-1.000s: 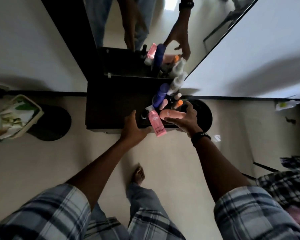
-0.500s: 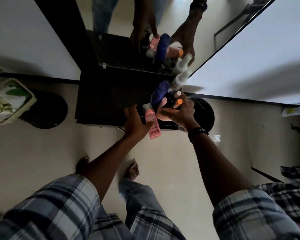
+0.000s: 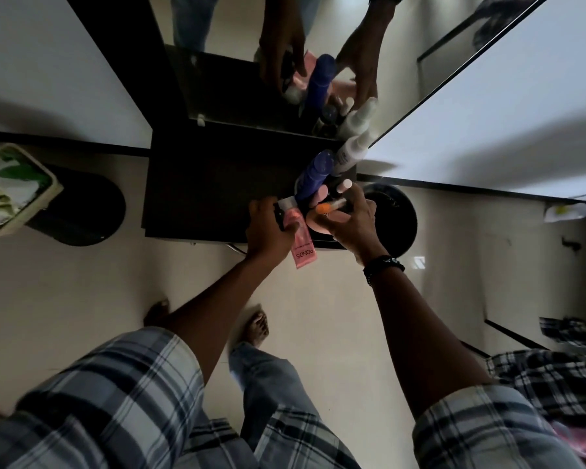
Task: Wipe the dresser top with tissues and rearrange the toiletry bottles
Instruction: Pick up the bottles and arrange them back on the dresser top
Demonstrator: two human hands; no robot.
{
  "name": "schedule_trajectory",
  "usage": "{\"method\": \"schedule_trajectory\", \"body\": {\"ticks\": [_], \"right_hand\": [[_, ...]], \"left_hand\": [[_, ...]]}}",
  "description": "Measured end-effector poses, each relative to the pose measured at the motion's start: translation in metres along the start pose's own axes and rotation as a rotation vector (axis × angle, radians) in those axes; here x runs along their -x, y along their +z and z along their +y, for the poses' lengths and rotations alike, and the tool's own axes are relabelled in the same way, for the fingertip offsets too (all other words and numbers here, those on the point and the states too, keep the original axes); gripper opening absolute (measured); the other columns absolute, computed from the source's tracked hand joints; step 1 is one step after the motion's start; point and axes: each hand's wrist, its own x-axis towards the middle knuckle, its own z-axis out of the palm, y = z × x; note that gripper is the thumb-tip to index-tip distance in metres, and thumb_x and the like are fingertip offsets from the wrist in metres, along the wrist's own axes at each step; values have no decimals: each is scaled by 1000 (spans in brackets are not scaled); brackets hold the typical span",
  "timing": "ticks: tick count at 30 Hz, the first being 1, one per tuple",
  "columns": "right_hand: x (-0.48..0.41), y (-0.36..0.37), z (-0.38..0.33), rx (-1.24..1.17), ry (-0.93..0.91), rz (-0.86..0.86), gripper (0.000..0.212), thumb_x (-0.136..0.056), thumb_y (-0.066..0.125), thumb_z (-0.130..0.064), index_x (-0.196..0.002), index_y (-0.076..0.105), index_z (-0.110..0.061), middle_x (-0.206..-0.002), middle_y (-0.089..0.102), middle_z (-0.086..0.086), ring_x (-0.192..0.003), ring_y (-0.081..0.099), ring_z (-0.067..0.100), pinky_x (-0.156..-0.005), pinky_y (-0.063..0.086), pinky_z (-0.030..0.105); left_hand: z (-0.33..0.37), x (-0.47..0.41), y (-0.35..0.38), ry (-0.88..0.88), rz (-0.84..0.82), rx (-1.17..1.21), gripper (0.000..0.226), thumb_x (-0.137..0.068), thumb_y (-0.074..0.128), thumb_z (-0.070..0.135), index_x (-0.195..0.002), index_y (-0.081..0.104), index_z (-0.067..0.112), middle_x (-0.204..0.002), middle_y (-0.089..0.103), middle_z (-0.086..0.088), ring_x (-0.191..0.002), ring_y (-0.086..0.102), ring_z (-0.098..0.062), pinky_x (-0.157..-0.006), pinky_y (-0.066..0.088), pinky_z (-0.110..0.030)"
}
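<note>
The dark dresser top (image 3: 214, 191) carries a cluster of toiletries at its right end. My left hand (image 3: 269, 228) is closed around a pink tube (image 3: 301, 245) and a small black item beside it, near the front edge. My right hand (image 3: 351, 225) grips a peach bottle (image 3: 322, 220) from above, with a small orange-capped vial (image 3: 325, 207) under its fingers. A tall blue bottle (image 3: 313, 176) and a white spray bottle (image 3: 349, 154) stand just behind, against the mirror (image 3: 237, 32). No tissue is visible.
A bin of crumpled tissues (image 3: 11, 187) stands on a dark round stool at the left. A black round object (image 3: 389, 218) sits on the floor right of the dresser. White walls flank the mirror. My bare feet are on the pale floor below.
My left hand went from resting flat on the dresser edge to closing on the pink tube. My right hand pressed the peach bottle in among the other bottles. The view shifted closer.
</note>
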Motion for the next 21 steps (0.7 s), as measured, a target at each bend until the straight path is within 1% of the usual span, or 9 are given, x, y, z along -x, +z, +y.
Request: {"method": "schedule_trajectory", "body": {"ticks": [4, 7, 12, 17, 19, 21], "right_hand": [[4, 6, 1, -18, 12, -23, 71, -67, 84, -43, -123, 41, -47, -123, 32, 2, -124, 41, 27, -93, 52, 53], [5, 10, -1, -2, 18, -27, 74, -67, 84, -44, -126, 40, -44, -123, 32, 3, -122, 43, 30, -90, 53, 55], [7, 13, -4, 36, 9, -30, 79, -69, 84, -44, -133, 38, -39, -125, 31, 5, -123, 41, 31, -91, 52, 56], [10, 13, -7, 41, 5, -31, 78, -69, 83, -46, -133, 38, -40, -123, 32, 6, -123, 40, 29, -91, 53, 54], [11, 13, -7, 43, 6, -31, 74, -70, 82, -45, -131, 40, -39, -122, 32, 5, -121, 41, 29, -91, 53, 53], [13, 13, -7, 45, 2, -19, 71, -72, 81, -44, -130, 42, -37, -120, 32, 5, -120, 42, 29, -91, 53, 53]], "left_hand": [[2, -3, -1, -15, -40, 27, 53, -83, 71, 18, -130, 47, 11, -135, 41, -12, -118, 53, -30, -92, 52, -46], [4, -3, 0, -39, -47, 101, 49, -85, 68, 16, -128, 47, 13, -133, 45, -11, -117, 54, -29, -90, 53, -47], [7, -5, 1, -80, -50, 179, 43, -87, 65, 14, -127, 48, 16, -130, 53, -8, -115, 56, -27, -89, 54, -41], [2, -6, -1, -94, -48, 215, 44, -87, 67, 17, -128, 50, 18, -128, 55, -7, -113, 56, -25, -76, 50, -32], [0, -6, -1, -109, -41, 228, 48, -87, 67, 18, -131, 49, 19, -130, 54, -7, -114, 56, -25, -76, 51, -32], [-2, -7, -3, -123, -17, 232, 48, -88, 66, 17, -133, 49, 18, -131, 53, -8, -117, 55, -26, -80, 52, -33]]}}
